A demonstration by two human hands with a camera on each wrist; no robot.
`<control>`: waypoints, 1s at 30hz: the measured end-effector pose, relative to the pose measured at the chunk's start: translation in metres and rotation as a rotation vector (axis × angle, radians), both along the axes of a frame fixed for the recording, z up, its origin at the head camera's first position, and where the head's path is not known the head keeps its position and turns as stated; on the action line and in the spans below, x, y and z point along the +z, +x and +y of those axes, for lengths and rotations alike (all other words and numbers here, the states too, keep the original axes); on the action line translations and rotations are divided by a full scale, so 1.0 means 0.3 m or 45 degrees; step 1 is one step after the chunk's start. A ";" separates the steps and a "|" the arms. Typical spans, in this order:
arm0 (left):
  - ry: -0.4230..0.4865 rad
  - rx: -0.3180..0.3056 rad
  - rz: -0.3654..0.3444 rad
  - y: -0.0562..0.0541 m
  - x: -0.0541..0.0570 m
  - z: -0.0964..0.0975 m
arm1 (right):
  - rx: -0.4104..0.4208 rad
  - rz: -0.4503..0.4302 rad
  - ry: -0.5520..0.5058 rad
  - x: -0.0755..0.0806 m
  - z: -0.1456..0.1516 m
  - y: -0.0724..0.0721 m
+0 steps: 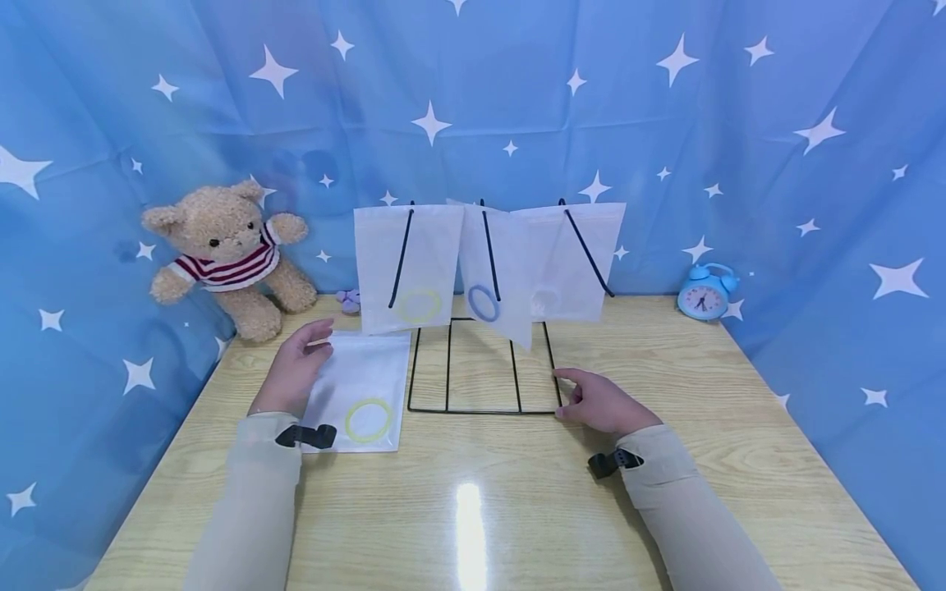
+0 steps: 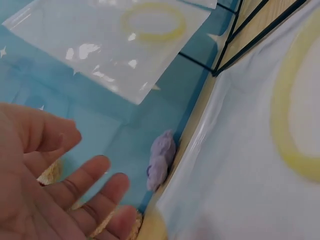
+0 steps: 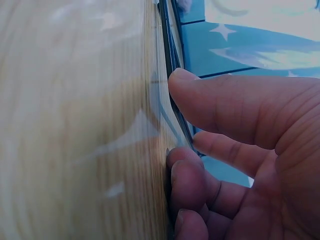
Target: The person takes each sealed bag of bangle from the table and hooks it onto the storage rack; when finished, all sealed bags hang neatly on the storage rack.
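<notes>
A black wire rack point(image 1: 480, 411) stands on the table, with three white pouches on its slanting prongs. The left pouch point(image 1: 384, 246) shows a yellow ring, the middle pouch point(image 1: 510, 254) a blue one, and the right pouch point(image 1: 584, 263) a pale shape. Flat on the table at left lies another white pouch point(image 1: 362, 361) with a yellow ring point(image 1: 369, 420). Beside that pouch's left edge hovers my left hand point(image 1: 291, 369), fingers loosely bent, holding nothing. My right hand point(image 1: 602, 402) holds the rack's front right corner, its thumb point(image 3: 200, 95) on the front wire.
A teddy bear point(image 1: 229, 254) in a striped top leans at the back left. Near it sits a small purple toy point(image 1: 349, 301). A blue alarm clock point(image 1: 704, 295) stands at the back right. A blue star-patterned curtain point(image 1: 502, 90) hangs behind the wooden table point(image 1: 384, 517).
</notes>
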State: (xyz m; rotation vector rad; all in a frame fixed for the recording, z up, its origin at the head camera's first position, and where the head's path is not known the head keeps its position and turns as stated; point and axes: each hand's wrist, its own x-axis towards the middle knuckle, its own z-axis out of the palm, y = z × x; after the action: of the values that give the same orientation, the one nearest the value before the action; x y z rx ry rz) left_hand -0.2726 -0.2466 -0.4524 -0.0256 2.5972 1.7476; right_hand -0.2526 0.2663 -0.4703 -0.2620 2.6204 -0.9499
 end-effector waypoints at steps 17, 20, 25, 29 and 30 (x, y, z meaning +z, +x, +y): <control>-0.395 -0.313 -0.418 0.053 0.076 -0.142 | -0.008 -0.023 -0.014 0.013 -0.003 0.005; -0.414 -0.322 -0.485 0.054 0.079 -0.136 | -0.007 -0.019 -0.017 0.013 -0.004 0.004; -0.471 -0.319 -0.553 0.051 0.072 -0.121 | -0.007 -0.020 -0.013 0.009 -0.006 0.003; -0.495 -0.316 -0.555 0.048 0.062 -0.112 | -0.006 -0.020 -0.017 0.009 -0.006 0.002; -0.495 -0.320 -0.554 0.048 0.059 -0.110 | -0.005 -0.020 -0.020 0.009 -0.006 0.001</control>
State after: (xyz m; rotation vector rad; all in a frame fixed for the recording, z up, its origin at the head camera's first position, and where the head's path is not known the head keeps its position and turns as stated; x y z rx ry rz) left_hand -0.2582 -0.2797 -0.4348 -0.0694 2.4357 1.0057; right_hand -0.2522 0.2643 -0.4677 -0.2527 2.6008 -0.9701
